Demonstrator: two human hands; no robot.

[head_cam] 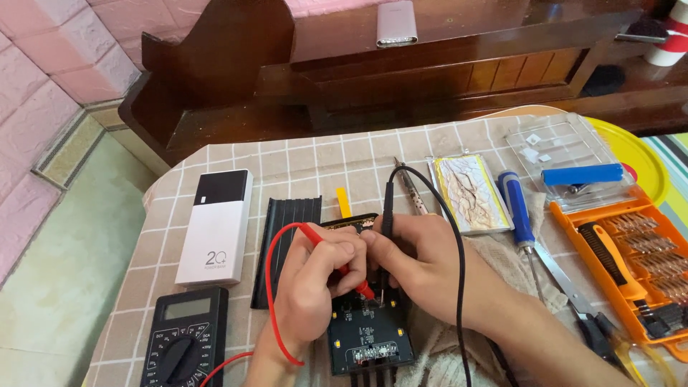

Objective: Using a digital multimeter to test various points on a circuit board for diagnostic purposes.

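Lower centre of frame: circuit board (370, 337), dark, flat on the tabletop (301, 161). Red probe (337, 258) pinched in left hand (315, 283) fingers; black probe (387, 236) pinched in right hand (416, 261) fingers; both tips on the board, close together. Risk: a slip could bridge neighbouring contacts. Lower left: multimeter (185, 337). Left: power bank (216, 226). Right: screwdriver set (631, 265); a red lead loop could snag.

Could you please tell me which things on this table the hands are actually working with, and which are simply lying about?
In use:
left hand holding the red probe
right hand holding the black probe
circuit board under both tips
multimeter, wired to the probes

Lying about:
white power bank
black ribbed casing
blue screwdriver
orange bit set
scissors
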